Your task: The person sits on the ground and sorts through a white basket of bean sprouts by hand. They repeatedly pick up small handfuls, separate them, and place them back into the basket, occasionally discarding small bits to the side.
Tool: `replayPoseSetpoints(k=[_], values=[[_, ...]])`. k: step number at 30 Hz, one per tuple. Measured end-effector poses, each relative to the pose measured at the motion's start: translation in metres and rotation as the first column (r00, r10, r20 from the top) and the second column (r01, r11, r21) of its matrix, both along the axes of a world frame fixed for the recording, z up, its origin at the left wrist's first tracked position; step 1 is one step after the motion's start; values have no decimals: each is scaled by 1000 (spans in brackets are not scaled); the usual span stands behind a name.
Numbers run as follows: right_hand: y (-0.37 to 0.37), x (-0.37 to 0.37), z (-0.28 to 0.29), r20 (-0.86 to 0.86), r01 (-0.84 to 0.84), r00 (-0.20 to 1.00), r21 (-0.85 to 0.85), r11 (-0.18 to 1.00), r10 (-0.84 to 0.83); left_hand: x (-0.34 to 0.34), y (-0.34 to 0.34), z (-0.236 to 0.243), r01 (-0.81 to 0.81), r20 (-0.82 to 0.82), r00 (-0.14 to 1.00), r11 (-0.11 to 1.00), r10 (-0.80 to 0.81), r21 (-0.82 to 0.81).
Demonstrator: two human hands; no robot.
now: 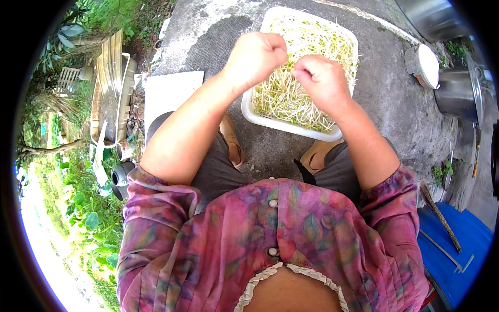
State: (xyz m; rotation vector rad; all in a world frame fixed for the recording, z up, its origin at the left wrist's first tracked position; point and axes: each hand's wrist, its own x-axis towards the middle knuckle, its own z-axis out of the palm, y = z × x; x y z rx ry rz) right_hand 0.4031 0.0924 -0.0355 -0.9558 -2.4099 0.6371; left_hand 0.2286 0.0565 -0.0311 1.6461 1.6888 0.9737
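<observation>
A white plastic tray (pixel 254 114) full of pale bean sprouts (pixel 291 112) lies on the concrete ground between and beyond my feet. My left hand (pixel 260 56) is raised over the tray's upper left part, fingers curled closed; whatever they may hold is hidden. A little lower and to its right, my right hand (pixel 319 82) is over the sprouts with thumb and fingers pinched together, and I cannot make out what is between them. The two hands are close but apart.
A white board (pixel 171 86) lies left of the tray. Metal pots (pixel 455 93) and a pale bucket (pixel 423 65) stand at the right, near a blue sheet (pixel 473 244) with a stick (pixel 439 218). A weathered tub (pixel 125 83), dark pots and plants line the left.
</observation>
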Motion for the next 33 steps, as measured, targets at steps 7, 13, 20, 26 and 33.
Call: replayPoseSetpoints(k=[7, 13, 20, 26, 33], values=[[-2, 9, 0, 80, -29, 997, 132, 991, 19, -41, 5, 5, -18, 720, 681, 986, 132, -164], [-38, -8, -50, 604, -113, 689, -456, 883, 400, -54, 12, 1, 32, 793, 603, 991, 84, -130], [-47, -12, -57, 625, -66, 676, -476, 877, 390, -54, 7, 2, 1, 753, 646, 987, 121, -159], [-43, -10, -64, 582, -64, 712, -504, 861, 393, -58, 8, 3, -3, 755, 645, 988, 122, -157], [-37, -6, -69, 501, -41, 774, -570, 821, 386, -51, 10, 4, -12, 741, 654, 981, 153, -192]])
